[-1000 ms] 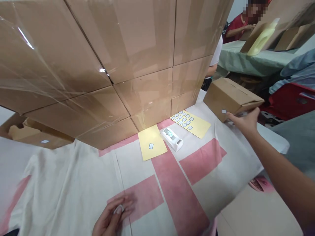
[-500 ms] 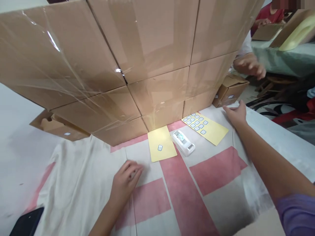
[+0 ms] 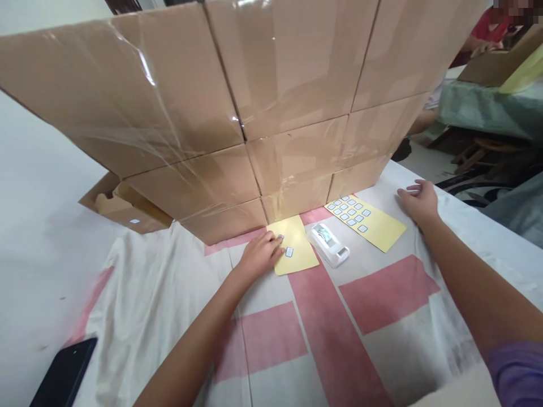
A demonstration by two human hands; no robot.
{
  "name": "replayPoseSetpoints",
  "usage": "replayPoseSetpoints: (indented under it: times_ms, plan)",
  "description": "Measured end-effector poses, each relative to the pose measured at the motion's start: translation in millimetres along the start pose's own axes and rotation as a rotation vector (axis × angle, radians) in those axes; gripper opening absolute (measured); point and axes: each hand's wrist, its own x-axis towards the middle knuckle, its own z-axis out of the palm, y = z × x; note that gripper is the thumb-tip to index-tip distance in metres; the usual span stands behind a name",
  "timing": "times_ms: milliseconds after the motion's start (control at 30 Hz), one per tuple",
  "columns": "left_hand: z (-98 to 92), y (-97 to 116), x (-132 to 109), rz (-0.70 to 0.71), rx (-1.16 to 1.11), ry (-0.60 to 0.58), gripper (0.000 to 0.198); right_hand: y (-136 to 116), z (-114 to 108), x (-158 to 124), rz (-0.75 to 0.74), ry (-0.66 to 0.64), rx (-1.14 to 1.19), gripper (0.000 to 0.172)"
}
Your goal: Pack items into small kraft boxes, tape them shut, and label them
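My left hand [image 3: 262,253] lies at the left edge of a small yellow sheet [image 3: 304,255], its fingers bent and closed together. Its fingertips press on a small white sticker with a blue border [image 3: 280,239]. Beside them a second such sticker [image 3: 289,252] sits on the same sheet. My right hand [image 3: 421,202] rests near the table's right edge with its fingers stretched out, holding nothing. Left of it lies another yellow sheet [image 3: 384,230] bearing several rows of the same stickers. A white device with a small display window [image 3: 330,244] lies between the two sheets.
A wall of taped brown cartons [image 3: 297,152] stands across the back. An open carton [image 3: 127,212] sits at its left. A black phone [image 3: 65,370] lies front left on the cloth-covered table [image 3: 271,345]. Another person's arm [image 3: 424,120] shows behind the cartons; someone in red [image 3: 494,31] sits farther off.
My left hand has moved forward and right onto the yellow sheet, where a second sticker now shows. The small carton at the back right and the other person's hand have gone from there.
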Motion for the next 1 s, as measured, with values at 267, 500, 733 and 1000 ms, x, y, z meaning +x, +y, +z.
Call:
replayPoseSetpoints:
  times_ms: [267, 500, 733, 1000]
  plan:
    - [4.6, -14, -10, -0.033, -0.236, 0.229, 0.025, -64, 0, -69, -0.178, 0.077, 0.066, 0.026]
    - [-43.7, -136, -84, -0.259, -0.362, 0.709, 0.026, -197, 44, -249, -1.018, -0.448, 0.385, 0.014]
    - [-114.9, -296, -125, -0.678, -0.445, 1.294, 0.044, -334, 184, -391, -1.011, -0.979, 0.593, 0.029]
    - [-161.2, -410, -81, -0.602, -0.807, 1.382, 0.046, -413, 361, -421, -0.568, -0.902, 0.691, 0.072]
